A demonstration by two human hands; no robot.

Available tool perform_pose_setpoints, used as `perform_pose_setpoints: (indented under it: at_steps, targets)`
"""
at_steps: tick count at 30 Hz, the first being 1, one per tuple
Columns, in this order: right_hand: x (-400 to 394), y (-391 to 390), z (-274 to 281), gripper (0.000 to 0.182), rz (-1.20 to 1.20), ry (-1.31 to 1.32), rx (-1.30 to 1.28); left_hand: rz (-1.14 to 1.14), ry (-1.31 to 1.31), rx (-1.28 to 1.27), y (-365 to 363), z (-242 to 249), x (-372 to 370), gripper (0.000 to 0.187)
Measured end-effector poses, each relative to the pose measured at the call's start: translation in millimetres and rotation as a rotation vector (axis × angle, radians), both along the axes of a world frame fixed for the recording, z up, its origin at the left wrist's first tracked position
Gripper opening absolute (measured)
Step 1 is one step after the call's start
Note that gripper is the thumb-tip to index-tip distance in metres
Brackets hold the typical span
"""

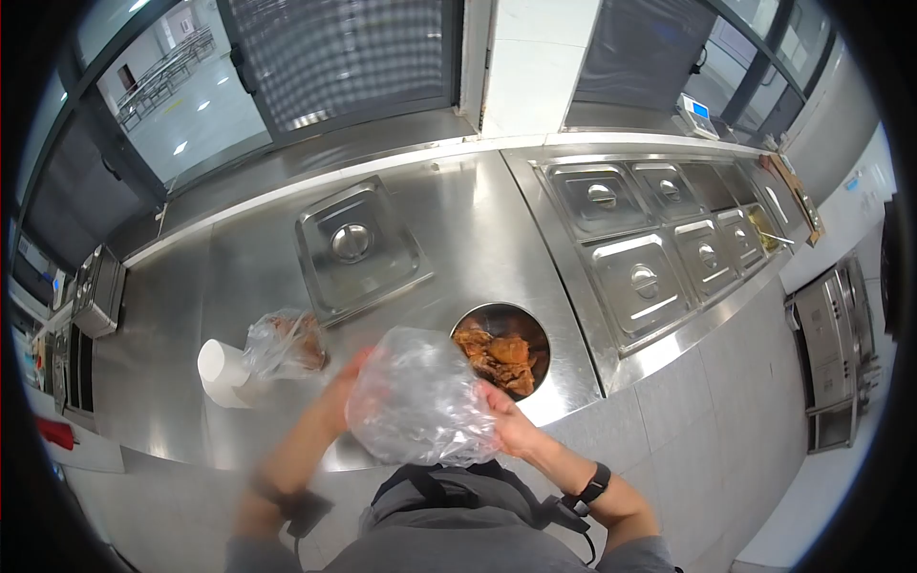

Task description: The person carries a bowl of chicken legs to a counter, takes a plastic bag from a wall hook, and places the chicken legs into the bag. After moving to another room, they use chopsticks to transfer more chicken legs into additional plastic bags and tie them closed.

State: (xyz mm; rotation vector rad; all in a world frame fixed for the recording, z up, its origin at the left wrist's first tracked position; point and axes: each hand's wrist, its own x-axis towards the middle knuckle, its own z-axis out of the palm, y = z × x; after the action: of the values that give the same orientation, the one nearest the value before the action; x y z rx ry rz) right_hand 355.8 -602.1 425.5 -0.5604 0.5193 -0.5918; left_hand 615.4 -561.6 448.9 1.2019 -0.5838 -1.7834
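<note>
A clear plastic bag [420, 396], puffed out, is spread between my two hands in front of my body. My right hand [511, 425] grips its right edge, fingers closed on the film. At the opposite edge, my left hand [344, 393] is closed on the bag, slightly blurred, its fingers partly hidden. Just beyond the bag stands a round steel bowl [547, 349] holding browned, sauced pieces of cooked meat [511, 353]. To the left lies another clear bag [272, 344] with reddish-brown food inside, touching or close to a white roll [222, 368].
A lidded rectangular steel pan [358, 253] sits on the steel counter [458, 210] behind the bags. On the right, several lidded pans [640, 277] are set into the counter. A digital scale [699, 115] stands on the back ledge. The counter's front edge runs close to my body.
</note>
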Motion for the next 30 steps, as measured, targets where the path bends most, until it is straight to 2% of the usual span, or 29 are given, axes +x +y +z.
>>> perform_pose_setpoints:
  at_steps: [1, 4, 5, 7, 8, 10, 11, 12, 13, 14, 17, 18, 21, 22, 24, 26, 27, 29, 30]
  targets:
    - [-9.1, -9.5, 7.1, 0.007, 0.008, 0.050, -0.054, -0.171, 0.027, 0.050, 9.1, -22.4, 5.1, 0.053]
    - [-7.4, -21.4, 10.0, 0.009, -0.241, 0.053, 0.046, -0.804, 0.110, -0.028, 31.4, -31.6, 0.5, 0.050]
    - [-4.1, -26.0, 5.9, 0.010, -0.309, 0.079, 0.085, -0.889, 0.126, -0.082, 35.3, -30.8, -1.1, 0.050]
    - [5.6, -26.0, 1.6, 0.011, -0.362, 0.133, 0.111, -0.900, 0.064, -0.212, 37.6, -27.8, -2.4, 0.048]
    - [13.1, -21.3, -0.9, 0.011, -0.349, 0.159, 0.098, -0.846, -0.029, -0.308, 40.2, -26.5, -2.5, 0.048]
    - [21.0, -11.1, -8.6, 0.010, -0.253, 0.298, -0.009, -0.561, -0.432, -0.644, 40.6, -25.7, -7.0, 0.046]
    - [21.6, -3.7, -18.7, 0.009, -0.140, 0.323, -0.146, -0.269, -0.815, -0.932, 41.8, -29.5, -13.8, 0.046]
    - [21.7, 4.6, -31.8, 0.008, -0.024, 0.346, -0.285, 0.065, -1.136, -1.075, 40.8, -35.2, -22.2, 0.045]
    - [22.5, 12.5, -40.1, 0.007, 0.091, 0.366, -0.424, 0.391, -1.322, -1.095, 32.5, -37.3, -28.1, 0.045]
    - [24.7, 21.0, -35.8, 0.004, 0.229, 0.312, -0.389, 0.611, -1.332, -1.032, 22.2, -35.8, -33.7, 0.044]
    - [29.0, 28.1, -18.0, 0.003, 0.182, 0.264, -0.334, 0.661, -0.074, -0.474, -11.4, -14.6, -34.4, 0.039]
    - [29.5, 23.3, -16.5, 0.014, 0.114, 0.286, -0.215, 0.627, 0.333, -0.266, -15.7, -10.0, -34.3, 0.039]
    - [15.0, 9.5, 8.1, 0.028, 0.189, 0.352, -0.482, 0.520, 0.568, -0.205, -2.0, -1.0, -31.2, 0.035]
    - [10.1, 6.5, 12.1, 0.038, 0.301, 0.317, -0.511, 0.396, 0.641, -0.247, 0.2, -4.9, -27.3, 0.035]
    - [11.0, 2.4, 17.5, 0.042, 0.148, 0.363, -0.756, 0.140, 0.781, -0.334, 0.3, -15.2, -19.9, 0.036]
    - [12.8, -4.7, 26.4, 0.051, 0.036, 0.315, -0.914, 0.141, 0.686, -0.319, 4.2, -21.2, -23.1, 0.031]
    - [15.3, -5.1, 35.2, 0.047, 0.013, 0.348, -0.950, 0.142, 0.637, -0.312, 6.3, -23.7, -25.2, 0.029]
    - [23.9, 1.1, 60.3, 0.039, -0.038, 0.414, -1.019, 0.418, 0.442, -0.114, 7.9, -26.6, -39.1, 0.026]
    - [25.2, -0.1, 47.3, 0.034, -0.023, 0.363, -0.908, 0.551, 0.341, -0.017, 7.7, -28.4, -43.9, 0.024]
